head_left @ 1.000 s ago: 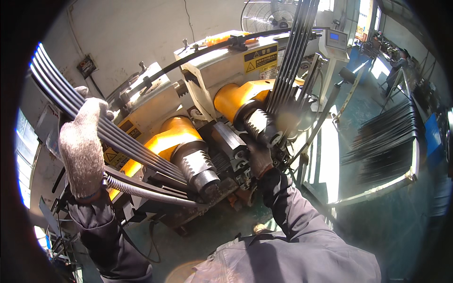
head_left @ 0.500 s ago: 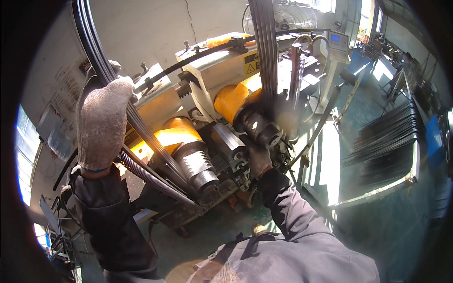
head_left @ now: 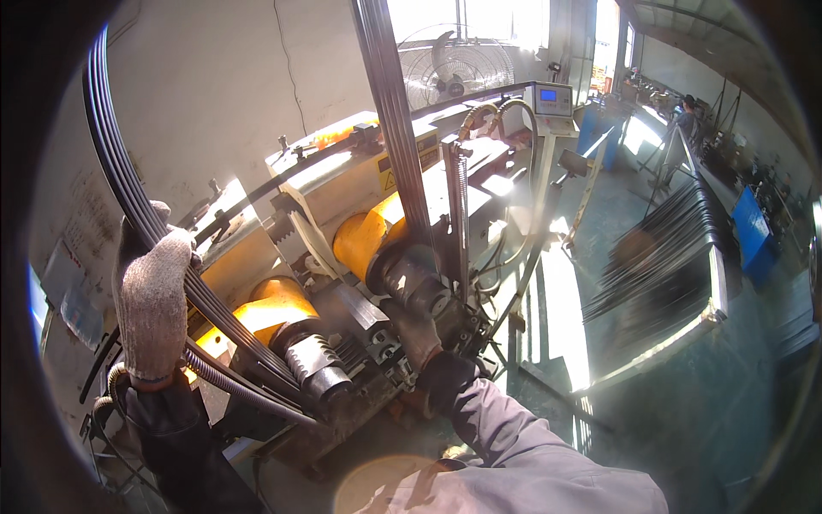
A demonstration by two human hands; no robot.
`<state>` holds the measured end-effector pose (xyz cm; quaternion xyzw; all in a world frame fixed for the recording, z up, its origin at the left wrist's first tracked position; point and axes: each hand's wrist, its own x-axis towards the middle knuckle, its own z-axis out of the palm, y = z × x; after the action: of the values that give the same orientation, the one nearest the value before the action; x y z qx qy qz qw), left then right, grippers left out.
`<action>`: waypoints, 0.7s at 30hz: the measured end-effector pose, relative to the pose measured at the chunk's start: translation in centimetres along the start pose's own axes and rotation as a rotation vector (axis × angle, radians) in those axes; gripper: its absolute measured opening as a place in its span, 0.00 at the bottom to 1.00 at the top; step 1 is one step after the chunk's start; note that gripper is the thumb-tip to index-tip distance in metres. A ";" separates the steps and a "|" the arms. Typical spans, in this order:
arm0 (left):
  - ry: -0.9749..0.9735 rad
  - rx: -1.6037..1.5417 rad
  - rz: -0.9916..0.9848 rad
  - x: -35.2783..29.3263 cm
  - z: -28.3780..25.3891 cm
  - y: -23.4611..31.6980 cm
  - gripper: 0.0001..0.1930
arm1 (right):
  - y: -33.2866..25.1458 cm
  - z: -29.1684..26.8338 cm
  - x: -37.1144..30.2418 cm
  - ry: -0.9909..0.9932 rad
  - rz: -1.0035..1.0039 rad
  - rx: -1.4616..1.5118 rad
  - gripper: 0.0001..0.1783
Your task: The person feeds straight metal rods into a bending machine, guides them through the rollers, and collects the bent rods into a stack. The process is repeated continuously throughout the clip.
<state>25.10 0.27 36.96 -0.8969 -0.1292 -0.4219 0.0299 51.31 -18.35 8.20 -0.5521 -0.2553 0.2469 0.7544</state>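
Note:
My left hand (head_left: 154, 295), in a pale knit glove, is closed round a bundle of long, thin dark rods (head_left: 120, 167). The bundle rises past the upper left and slopes down beside the left black cylinder (head_left: 315, 364) of a machine. My right hand (head_left: 415, 336), also gloved, reaches in beneath the right black cylinder (head_left: 417, 287); shadow and machine parts hide its fingers, so I cannot see what they hold. A second bundle of dark rods (head_left: 392, 111) stands steeply behind that cylinder. Yellow housings (head_left: 360, 244) carry both cylinders.
A ribbed hose (head_left: 248, 394) runs below the left bundle. Behind the machine are a caged fan (head_left: 454, 73) and a control box (head_left: 550, 100) with a blue screen. At right, many dark rods (head_left: 655, 257) lie on a metal rack (head_left: 668, 347). Another person (head_left: 687, 111) is far off.
The view has swung right, so the machine and both hands sit further left in the picture. My left hand keeps its hold on the rods; my right hand stays at the machine.

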 end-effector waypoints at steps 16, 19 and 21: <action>-0.035 -0.216 -0.248 0.4 -0.8 2.0 0.08 | -0.7 0.2 -0.4 0.013 0.059 0.061 0.21; -0.029 -0.266 -0.339 0.5 -1.0 2.2 0.07 | -0.6 0.1 -0.4 0.019 0.066 0.065 0.21; 0.063 -0.614 -0.594 0.7 -1.0 2.5 0.08 | -0.2 0.0 -0.2 -0.007 0.042 0.093 0.21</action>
<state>25.40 -2.13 38.34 -0.7747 -0.2492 -0.4584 -0.3573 51.19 -18.60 8.39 -0.5209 -0.2347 0.2763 0.7729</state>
